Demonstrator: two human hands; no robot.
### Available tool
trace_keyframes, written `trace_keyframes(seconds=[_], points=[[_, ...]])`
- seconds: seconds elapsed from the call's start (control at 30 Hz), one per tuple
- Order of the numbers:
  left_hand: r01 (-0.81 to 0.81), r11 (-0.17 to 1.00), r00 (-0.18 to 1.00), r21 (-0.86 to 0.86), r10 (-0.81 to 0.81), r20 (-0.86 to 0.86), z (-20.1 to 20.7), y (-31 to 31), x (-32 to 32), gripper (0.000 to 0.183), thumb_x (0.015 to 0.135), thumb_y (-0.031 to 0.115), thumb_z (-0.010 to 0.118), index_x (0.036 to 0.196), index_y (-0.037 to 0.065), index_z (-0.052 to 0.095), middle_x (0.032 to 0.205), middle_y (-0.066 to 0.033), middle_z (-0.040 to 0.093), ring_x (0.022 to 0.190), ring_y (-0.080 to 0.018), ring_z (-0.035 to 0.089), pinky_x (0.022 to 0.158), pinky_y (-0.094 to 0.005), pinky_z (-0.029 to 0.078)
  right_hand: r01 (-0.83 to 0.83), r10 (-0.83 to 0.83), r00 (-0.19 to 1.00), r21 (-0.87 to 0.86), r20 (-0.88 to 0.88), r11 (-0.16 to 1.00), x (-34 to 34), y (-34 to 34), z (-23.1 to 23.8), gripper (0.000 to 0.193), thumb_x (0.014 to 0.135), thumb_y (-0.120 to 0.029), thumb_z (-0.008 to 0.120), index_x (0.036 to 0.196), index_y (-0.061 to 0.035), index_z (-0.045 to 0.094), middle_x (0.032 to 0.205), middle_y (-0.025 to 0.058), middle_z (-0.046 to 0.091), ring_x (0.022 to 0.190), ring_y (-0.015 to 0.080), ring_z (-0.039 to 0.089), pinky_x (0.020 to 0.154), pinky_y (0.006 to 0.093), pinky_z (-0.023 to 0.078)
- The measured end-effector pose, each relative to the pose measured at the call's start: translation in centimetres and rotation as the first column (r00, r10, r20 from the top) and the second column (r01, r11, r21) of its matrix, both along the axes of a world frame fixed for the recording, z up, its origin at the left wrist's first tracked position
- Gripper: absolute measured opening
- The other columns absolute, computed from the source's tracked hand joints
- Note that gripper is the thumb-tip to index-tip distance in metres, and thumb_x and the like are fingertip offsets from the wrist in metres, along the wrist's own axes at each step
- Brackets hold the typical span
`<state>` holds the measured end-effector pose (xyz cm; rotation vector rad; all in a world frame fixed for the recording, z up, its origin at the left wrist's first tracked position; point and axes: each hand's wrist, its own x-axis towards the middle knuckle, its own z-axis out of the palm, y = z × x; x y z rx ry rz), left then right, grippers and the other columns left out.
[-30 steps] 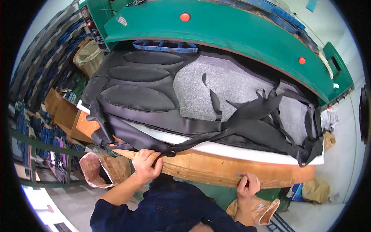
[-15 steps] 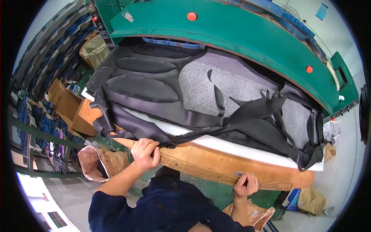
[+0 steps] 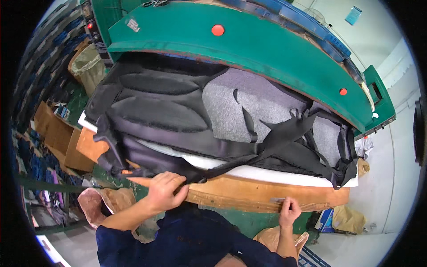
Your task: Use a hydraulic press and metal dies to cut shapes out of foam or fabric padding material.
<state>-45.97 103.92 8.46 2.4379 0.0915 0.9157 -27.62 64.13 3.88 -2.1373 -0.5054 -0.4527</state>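
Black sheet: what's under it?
A white slab shows along the near edge, with a wooden board below that. Farther back, the black sheet hides whatever lies underneath.

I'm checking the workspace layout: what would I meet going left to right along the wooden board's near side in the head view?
Open brown paper bag, left hand, right hand, blue-and-white package, crumpled tan bag.

Cardboard box [image 3: 58, 135], brown paper bag [image 3: 119, 200]

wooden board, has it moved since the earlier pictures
Yes. Judged against the green beam, the wooden board has shifted inward, toward the beam, its front edge now nearer to it.
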Motion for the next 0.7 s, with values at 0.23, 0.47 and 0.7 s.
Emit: trace_keyframes(seconds=[0.23, 0.47, 0.7], points=[[0.012, 0.930, 0.992, 0.368, -0.058, 0.114, 8.9, 11.4, 12.0, 0.039, 0.075, 0.007, 0.074, 0.112, 0.000, 0.064, 0.111, -0.0200, 0.065, 0.101, -0.0372, 0.065, 0.085, -0.0438, 0.053, 0.111, -0.111, 0.994, 0.030, -0.005, 0.993, 11.2, 3.3, 10.3, 0.020, 0.099, -0.010, 0.059, 0.110, 0.0051, 0.066, 0.107, 0.0113, 0.069, 0.097, 0.0151, 0.062, 0.087, 0.0299, 0.050], [-0.039, 0.805, 0.999, 0.592, 0.013, 0.047, 13.2, 16.2, 26.1, 0.066, 0.084, 0.019, 0.071, 0.142, 0.001, 0.045, 0.150, -0.0203, 0.041, 0.139, -0.0371, 0.039, 0.115, -0.0496, 0.032, 0.214, -0.186, 0.969, -0.173, 0.165, 0.962, 30.2, 4.5, 17.0, 0.060, 0.099, -0.030, 0.056, 0.142, 0.0087, 0.041, 0.143, 0.0306, 0.047, 0.135, 0.0405, 0.046, 0.113, 0.0423, 0.035], [-0.045, 0.718, 0.983, 0.695, 0.157, -0.099, 11.2, 17.8, 30.3, 0.071, 0.088, 0.029, 0.066, 0.148, 0.001, 0.039, 0.160, -0.0177, 0.028, 0.148, -0.0318, 0.026, 0.119, -0.0494, 0.024, 0.225, -0.221, 0.974, -0.258, 0.046, 0.939, 41.3, 6.3, 18.1, 0.071, 0.094, -0.020, 0.055, 0.150, 0.0120, 0.023, 0.157, 0.0309, 0.025, 0.149, 0.0379, 0.022, 0.123, 0.0398, 0.017]])
